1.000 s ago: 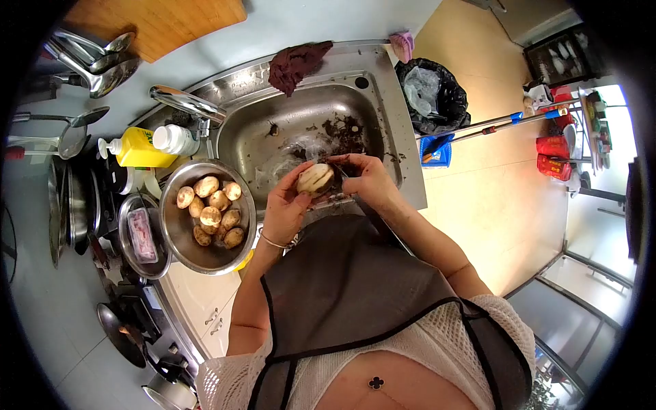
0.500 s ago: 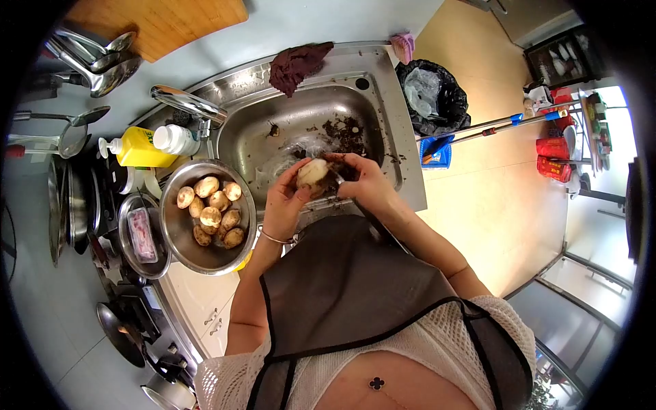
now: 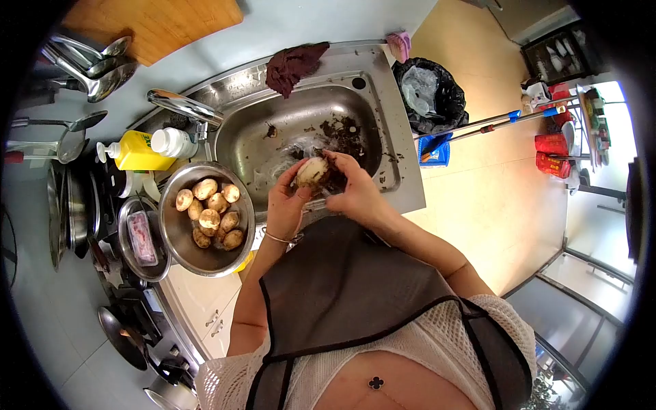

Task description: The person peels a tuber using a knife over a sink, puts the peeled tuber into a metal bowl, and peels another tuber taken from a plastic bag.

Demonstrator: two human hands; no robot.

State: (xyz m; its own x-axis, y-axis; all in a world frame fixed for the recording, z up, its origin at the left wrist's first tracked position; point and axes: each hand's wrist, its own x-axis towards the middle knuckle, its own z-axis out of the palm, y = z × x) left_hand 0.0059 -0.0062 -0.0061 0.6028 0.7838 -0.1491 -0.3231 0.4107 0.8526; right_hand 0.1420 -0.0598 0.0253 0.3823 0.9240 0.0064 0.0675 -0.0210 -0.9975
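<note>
Cream and brown, the tuber [image 3: 313,171] clasped in the left hand [image 3: 285,198] risked slipping if its grip loosened (whether the right hand [image 3: 358,193] held anything, I couldn't tell).

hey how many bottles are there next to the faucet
2: a yellow pump bottle and a white bottle on its sink side, both between the faucet and the potato bowl. More could be hidden.

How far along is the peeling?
Looks done: tubers in the metal bowl, mostly pale, some brown patches. In hand: one partly pale tuber in the left hand, right hand beside it. Left: its brown areas; I can't see any unpeeled ones waiting.
</note>
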